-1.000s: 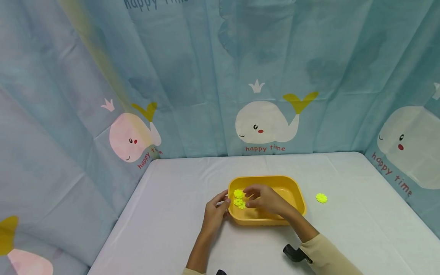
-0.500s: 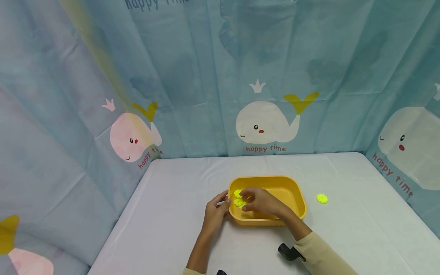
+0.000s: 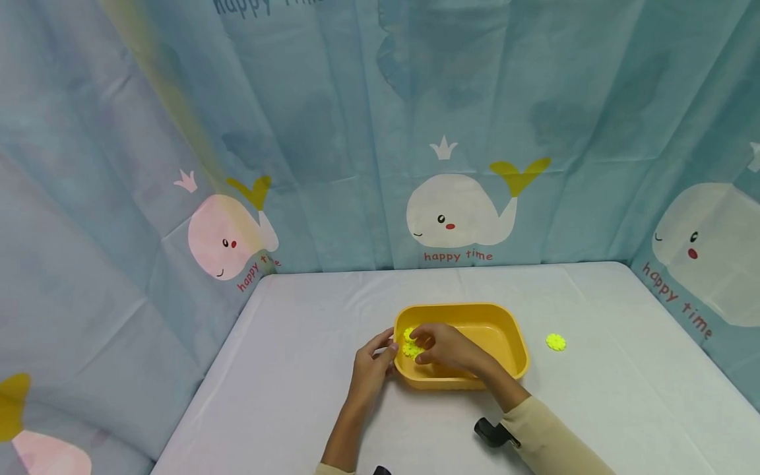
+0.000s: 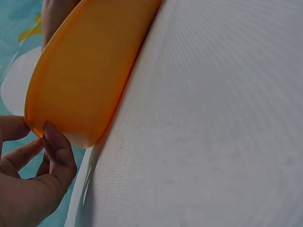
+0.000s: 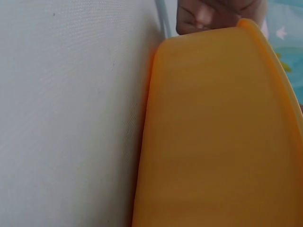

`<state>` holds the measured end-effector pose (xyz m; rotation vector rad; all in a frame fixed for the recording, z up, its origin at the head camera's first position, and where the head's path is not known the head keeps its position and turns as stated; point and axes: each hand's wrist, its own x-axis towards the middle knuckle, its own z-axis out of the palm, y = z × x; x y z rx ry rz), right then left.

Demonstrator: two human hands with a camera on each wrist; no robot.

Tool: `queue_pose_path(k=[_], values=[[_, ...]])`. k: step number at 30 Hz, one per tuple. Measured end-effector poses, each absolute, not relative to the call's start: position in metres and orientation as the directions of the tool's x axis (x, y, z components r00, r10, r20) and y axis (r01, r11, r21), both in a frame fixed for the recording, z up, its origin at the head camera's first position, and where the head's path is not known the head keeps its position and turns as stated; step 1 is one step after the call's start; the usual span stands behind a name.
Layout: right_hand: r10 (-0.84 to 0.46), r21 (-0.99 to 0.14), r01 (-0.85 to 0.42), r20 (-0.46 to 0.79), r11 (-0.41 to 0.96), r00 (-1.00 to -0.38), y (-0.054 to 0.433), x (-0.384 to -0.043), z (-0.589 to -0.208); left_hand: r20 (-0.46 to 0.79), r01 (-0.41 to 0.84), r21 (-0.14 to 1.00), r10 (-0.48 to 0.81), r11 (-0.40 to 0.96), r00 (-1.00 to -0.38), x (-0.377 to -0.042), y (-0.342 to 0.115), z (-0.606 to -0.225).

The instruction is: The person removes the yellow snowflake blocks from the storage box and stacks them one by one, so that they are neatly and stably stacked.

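Note:
A yellow plastic tray with rounded corners stands on the white table. At its left end lie several bright yellow flower-shaped pieces, partly covered by my right hand. That hand reaches into the tray with curved fingers, thumb and fingertips apart right at the pieces. My left hand touches the tray's left end with its fingertips. In the left wrist view, the left thumb lies against the outer wall and the index fingertip meets the rim. The right wrist view shows mostly the tray's long outer wall; the right fingers are hidden there.
One more yellow flower-shaped piece lies on the white tablecloth to the right of the tray. Blue curtains printed with whales hang behind the table and at its sides. A black wrist device sits by the right sleeve.
My right hand has shifted left inside the tray and now covers more of the flower-shaped pieces. The left hand and tray stay where they were.

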<state>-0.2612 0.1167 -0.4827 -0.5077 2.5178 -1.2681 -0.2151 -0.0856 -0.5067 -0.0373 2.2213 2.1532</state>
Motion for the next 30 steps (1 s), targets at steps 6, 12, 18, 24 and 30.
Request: queue_pose_path(k=[6,12,18,24,30], values=[[-0.428,-0.803,-0.189,-0.089,0.565,-0.9,0.112,-0.263,-0.482,-0.038,-0.037,0.999,0.017,0.017,-0.999,-0.214,-0.085,-0.506],[-0.435,-0.801,-0.204,-0.077,0.563,-0.897,0.107,-0.264,-0.48,-0.044,-0.044,0.999,0.011,0.016,-0.999,-0.214,-0.084,-0.505],[-0.455,-0.78,-0.246,-0.055,0.575,-0.889,0.102,-0.267,-0.484,-0.053,-0.053,0.998,0.012,0.027,-0.999,-0.216,-0.085,-0.507],[-0.467,-0.747,-0.274,-0.055,0.605,-0.883,0.1,-0.268,-0.486,-0.047,-0.046,0.998,0.013,0.036,-0.999,-0.216,-0.085,-0.507],[-0.469,-0.707,-0.289,-0.069,0.646,-0.881,0.099,-0.268,-0.485,-0.054,-0.053,0.997,0.012,0.047,-0.998,-0.215,-0.085,-0.507]])
